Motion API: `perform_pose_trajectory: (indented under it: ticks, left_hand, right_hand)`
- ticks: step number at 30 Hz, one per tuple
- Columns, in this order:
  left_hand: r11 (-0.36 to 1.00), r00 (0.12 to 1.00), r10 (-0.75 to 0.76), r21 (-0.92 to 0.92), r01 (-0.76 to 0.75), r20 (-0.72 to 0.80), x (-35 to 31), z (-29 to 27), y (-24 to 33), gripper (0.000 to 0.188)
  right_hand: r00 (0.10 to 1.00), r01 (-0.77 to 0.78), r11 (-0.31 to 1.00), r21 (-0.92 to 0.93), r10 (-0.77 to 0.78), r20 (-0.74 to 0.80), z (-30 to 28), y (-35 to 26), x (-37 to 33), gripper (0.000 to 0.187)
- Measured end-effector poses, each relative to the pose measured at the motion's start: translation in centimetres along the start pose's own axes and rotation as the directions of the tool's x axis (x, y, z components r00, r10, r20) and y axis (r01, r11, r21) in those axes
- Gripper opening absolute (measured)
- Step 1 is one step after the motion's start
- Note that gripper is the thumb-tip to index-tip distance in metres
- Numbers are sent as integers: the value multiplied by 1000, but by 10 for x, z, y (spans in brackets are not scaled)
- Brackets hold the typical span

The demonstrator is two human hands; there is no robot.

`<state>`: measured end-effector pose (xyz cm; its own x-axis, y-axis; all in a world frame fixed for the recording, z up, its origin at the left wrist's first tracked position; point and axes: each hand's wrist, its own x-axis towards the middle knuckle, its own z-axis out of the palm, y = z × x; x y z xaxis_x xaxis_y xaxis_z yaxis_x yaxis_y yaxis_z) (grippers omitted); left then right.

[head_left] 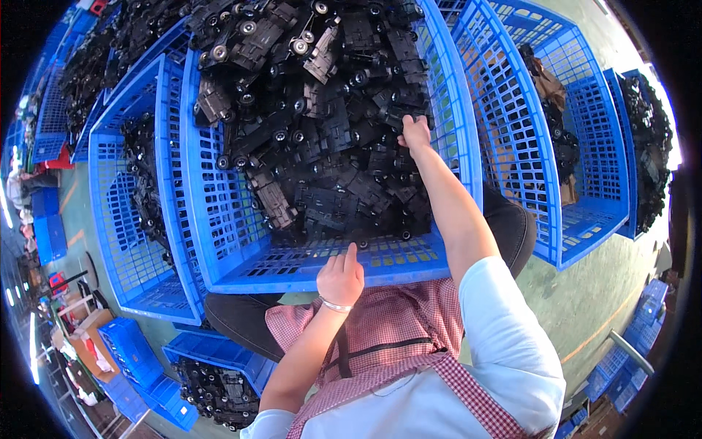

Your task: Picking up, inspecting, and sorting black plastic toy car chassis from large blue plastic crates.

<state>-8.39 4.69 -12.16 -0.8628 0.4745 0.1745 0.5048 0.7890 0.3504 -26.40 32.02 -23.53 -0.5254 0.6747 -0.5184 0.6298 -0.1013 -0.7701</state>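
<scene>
A blue plastic crate point(329, 284) stands right in front of me, heaped with black toy car chassis point(329, 132), many with small silver-hubbed wheels. Inside it, near the right wall, my right hand point(415, 134) is closed on a black toy car chassis at the edge of the heap; its fingers partly hide the part. My left hand point(341, 279), with a band at the wrist, is over the crate's near rim. One of its digits points up toward the heap and the other fingers are curled. Whatever they may hold is hidden.
To the left, another blue crate point(139, 289) holds more chassis. At the right, a blue crate point(559, 241) contains black parts and brown cardboard, with a further heaped black pile point(647, 146) beyond. A low blue crate point(219, 355) of chassis sits by my left side on the green floor point(545, 311).
</scene>
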Motion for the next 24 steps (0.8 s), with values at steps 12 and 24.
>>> perform_pose_trajectory:
  ticks: [12,24]
  left_hand:
    - [-248,777,-349,-851,462,524,17,-5,-17,50]
    - [-812,866,121,-453,367,485,-2,-81,12,66]
  right_hand:
    - [800,274,955,117,-294,523,-81,7,-262,28]
    - [481,704,682,197,-663,574,-134,9,-324,47]
